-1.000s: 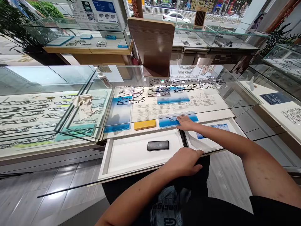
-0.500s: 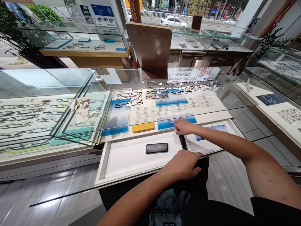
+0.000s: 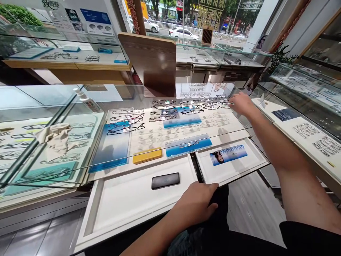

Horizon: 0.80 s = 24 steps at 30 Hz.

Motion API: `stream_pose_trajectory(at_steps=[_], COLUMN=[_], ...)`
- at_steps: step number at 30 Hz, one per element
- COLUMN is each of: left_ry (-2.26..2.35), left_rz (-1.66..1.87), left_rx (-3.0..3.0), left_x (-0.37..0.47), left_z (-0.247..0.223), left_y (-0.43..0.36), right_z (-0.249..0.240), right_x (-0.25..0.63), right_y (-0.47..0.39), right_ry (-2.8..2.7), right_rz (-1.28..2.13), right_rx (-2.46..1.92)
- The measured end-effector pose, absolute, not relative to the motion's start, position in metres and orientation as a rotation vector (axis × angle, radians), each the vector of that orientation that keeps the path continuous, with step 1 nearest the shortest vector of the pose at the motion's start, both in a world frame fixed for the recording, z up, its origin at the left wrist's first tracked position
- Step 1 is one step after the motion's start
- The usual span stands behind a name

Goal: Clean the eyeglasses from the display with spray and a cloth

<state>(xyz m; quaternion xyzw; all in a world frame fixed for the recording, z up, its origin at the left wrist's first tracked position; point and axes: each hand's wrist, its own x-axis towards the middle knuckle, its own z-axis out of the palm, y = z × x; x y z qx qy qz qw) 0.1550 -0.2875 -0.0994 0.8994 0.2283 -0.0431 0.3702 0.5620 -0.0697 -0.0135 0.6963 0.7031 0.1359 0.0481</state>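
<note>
My left hand (image 3: 198,202) rests on the front edge of a pulled-out white drawer (image 3: 117,209), its index finger stretched and thumb apart. Far to the right, my right hand (image 3: 242,104) is at the end of several rows of eyeglasses on the glass counter top. Its fingertips close at the rightmost eyeglasses (image 3: 223,101); the exact grip is small to see. Inside the case, one pair of thin-framed eyeglasses (image 3: 189,144) lies on a blue panel (image 3: 173,151). More dark-framed eyeglasses (image 3: 126,128) lie on the glass at the left.
The drawer holds a black glasses case (image 3: 165,181); a yellow case (image 3: 147,155) lies behind it. A blue printed card (image 3: 229,155) is in the right drawer (image 3: 253,165). A beige cloth (image 3: 55,140) and a spray bottle (image 3: 86,100) are on the left glass. A brown chair back (image 3: 151,64) stands beyond.
My right hand has moved from the blue panel in the case to the far right eyeglasses, uncovering the pair on the panel. My left hand stays on the drawer edge. The view has shifted right.
</note>
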Motion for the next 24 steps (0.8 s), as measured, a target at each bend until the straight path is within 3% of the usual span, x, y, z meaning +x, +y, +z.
stream_pose_trajectory(at_steps=[4, 10, 24], left_ry=[0.611, 0.647, 0.649], left_rz=[-0.099, -0.077, -0.103], left_rx=[2.279, 2.204, 2.201], left_x=[0.152, 0.150, 0.151], left_z=[-0.102, -0.105, -0.101], left_y=[-0.290, -0.293, -0.288], right_z=[-0.050, -0.089, -0.094], right_x=[0.625, 0.648, 0.652], right_y=[-0.042, -0.023, -0.021], right_ry=[2.010, 2.024, 2.111], right_rz=[0.479, 0.448, 0.457], right_rx=[2.168, 2.152, 2.193])
